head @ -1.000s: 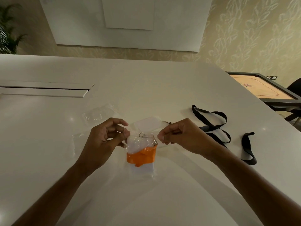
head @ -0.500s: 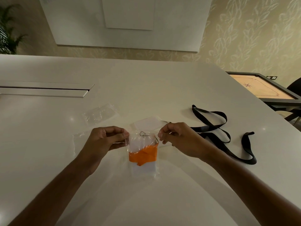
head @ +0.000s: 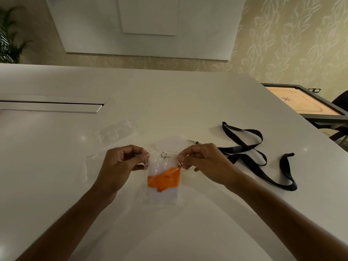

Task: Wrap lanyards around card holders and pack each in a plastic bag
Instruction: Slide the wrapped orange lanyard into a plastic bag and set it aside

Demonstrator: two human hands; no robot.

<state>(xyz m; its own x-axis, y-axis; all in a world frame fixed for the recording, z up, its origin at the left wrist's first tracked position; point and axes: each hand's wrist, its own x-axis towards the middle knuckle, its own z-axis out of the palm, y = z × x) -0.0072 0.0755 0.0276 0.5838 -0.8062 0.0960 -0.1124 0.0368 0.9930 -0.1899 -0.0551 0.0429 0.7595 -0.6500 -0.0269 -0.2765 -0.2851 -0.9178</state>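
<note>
Both hands have drawn slightly closer to the person since a moment ago, and the bag's top edge now sits flatter between them. At the far left of the white surface lie two spare clear bags, flat and empty. Next comes the left hand, fingers curled, thumb and forefinger pinching the left top corner of the plastic bag. Inside that bag sits a card holder with an orange lanyard wound around its middle, a small metal ring showing near the mouth. The bag rests on the surface, just in front of the person. The right hand pinches the bag's right top corner in the same curled grip. Just behind the hands lies a second card holder, bare, clipped to a black lanyard that trails loosely to the right.
</note>
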